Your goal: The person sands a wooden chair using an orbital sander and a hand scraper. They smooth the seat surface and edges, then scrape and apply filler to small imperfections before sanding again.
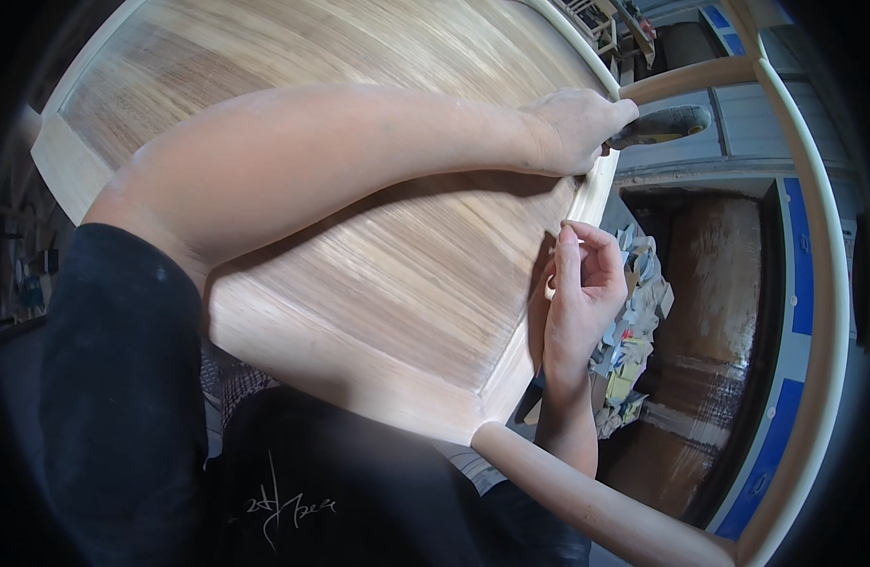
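My left forearm crosses over a framed wooden panel [378, 276], part of a bare-wood piece of furniture that looks like a chair. At its far right, my left hand [573, 131] is closed around a hand tool with a dark, worn handle [665, 126]; the tool's working end is hidden under the hand. Lower down, my right hand [587, 283] is at the panel's pale right frame rail [596, 188], thumb and forefinger meeting. Whether it pinches something is unclear. A small pale curl [550, 287] shows beside its fingers.
A round wooden post [591, 496] runs from the near corner to a curved wooden rail [825, 283] arching along the right. Below the right edge lie crumpled paper-like scraps [626, 340], beside a brown-stained surface [718, 319] and blue drawer fronts [761, 453]. Wooden frame parts [594, 25] stand farther back.
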A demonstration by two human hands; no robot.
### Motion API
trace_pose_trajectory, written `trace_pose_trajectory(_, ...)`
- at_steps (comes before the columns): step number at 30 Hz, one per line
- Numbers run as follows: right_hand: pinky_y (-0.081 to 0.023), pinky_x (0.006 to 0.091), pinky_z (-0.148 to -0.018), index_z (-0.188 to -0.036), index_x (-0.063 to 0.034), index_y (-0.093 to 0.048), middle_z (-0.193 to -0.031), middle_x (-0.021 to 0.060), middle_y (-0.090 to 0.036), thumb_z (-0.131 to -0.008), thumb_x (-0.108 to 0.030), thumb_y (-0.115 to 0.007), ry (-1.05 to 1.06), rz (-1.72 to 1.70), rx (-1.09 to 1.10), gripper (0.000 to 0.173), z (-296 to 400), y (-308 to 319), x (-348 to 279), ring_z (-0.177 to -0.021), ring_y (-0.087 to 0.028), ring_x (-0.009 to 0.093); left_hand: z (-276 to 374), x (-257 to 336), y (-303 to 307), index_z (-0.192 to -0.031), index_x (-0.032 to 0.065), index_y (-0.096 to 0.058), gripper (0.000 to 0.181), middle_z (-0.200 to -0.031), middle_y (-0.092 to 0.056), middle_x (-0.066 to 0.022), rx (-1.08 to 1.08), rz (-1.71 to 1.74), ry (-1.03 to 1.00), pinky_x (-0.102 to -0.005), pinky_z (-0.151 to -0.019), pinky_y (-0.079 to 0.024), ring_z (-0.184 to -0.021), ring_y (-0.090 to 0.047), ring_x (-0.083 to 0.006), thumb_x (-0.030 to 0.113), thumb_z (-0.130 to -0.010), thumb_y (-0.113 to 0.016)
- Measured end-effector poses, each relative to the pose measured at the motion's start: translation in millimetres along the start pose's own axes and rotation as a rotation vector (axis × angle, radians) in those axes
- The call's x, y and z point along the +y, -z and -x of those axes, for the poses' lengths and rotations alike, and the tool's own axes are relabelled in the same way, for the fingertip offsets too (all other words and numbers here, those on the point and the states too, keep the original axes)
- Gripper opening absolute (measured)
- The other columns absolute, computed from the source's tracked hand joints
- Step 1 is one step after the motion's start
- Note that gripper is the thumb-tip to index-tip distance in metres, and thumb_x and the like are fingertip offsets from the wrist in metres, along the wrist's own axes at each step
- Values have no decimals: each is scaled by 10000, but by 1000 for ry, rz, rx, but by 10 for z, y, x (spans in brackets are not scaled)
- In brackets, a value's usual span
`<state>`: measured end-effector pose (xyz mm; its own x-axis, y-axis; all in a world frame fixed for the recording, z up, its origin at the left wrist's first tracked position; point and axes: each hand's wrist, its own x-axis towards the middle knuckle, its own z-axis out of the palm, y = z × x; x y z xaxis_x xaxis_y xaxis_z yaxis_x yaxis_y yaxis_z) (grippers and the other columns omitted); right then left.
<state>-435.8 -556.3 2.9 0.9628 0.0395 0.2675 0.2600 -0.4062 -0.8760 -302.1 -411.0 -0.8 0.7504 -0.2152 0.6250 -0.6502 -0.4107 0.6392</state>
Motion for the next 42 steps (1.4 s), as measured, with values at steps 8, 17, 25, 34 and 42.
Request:
trace_pose_trajectory(8, -335, 162, -617, -1041, -14, -622, -767, -70, -548, -970, -57, -637, -37, -67, -26, 85, 9, -9, 5, -688, -449, -10, 120, 2, 21, -1079, -2, -577, 335, -803, -672, -226, 24, 84, -84, -482, -742, -511, -834, -665, -416, -29, -755, -657)
trace_pose_trajectory(17, -360, 161, -643, -1042, -1, -623, -789, -53, -566, -977, -66, -630, -18, -119, -41, 92, -3, -14, 19, -705, -470, 3, 321, 115, 119, -1105, 39, -545, 227, -743, -635, -223, 31, 107, -119, -468, -635, -501, -731, -651, -416, 52, -885, -602)
trace_pose_trajectory(25, -359, 159, -627, -1021, 3, -631, -777, -54, -569, -967, -60, -645, -20, -127, -26, 85, 27, -6, 9, -687, -469, -2, 359, 279, 214, -1087, 42, -575, 310, -818, -675, -209, 43, 87, -56, -467, -713, -528, -819, -667, -416, 11, -788, -653)
trace_pose_trajectory(34, -359, 156, -632, -1034, -5, -622, -781, -57, -565, -970, -63, -639, -27, -109, -33, 88, 15, 4, 25, -696, -470, -2, 205, 78, 75, -1093, 50, -545, 261, -770, -656, -204, 105, 14, -9, -471, -665, -510, -767, -650, -420, 33, -842, -613)
trace_pose_trajectory(42, -356, 161, -619, -1038, -2, -636, -761, -59, -564, -964, -63, -644, -19, -65, -26, 96, 10, 6, -4, -681, -468, 2, 144, 17, -83, -1142, 59, -536, 306, -766, -653, -212, 138, 2, -19, -496, -661, -498, -768, -646, -431, 45, -844, -606)
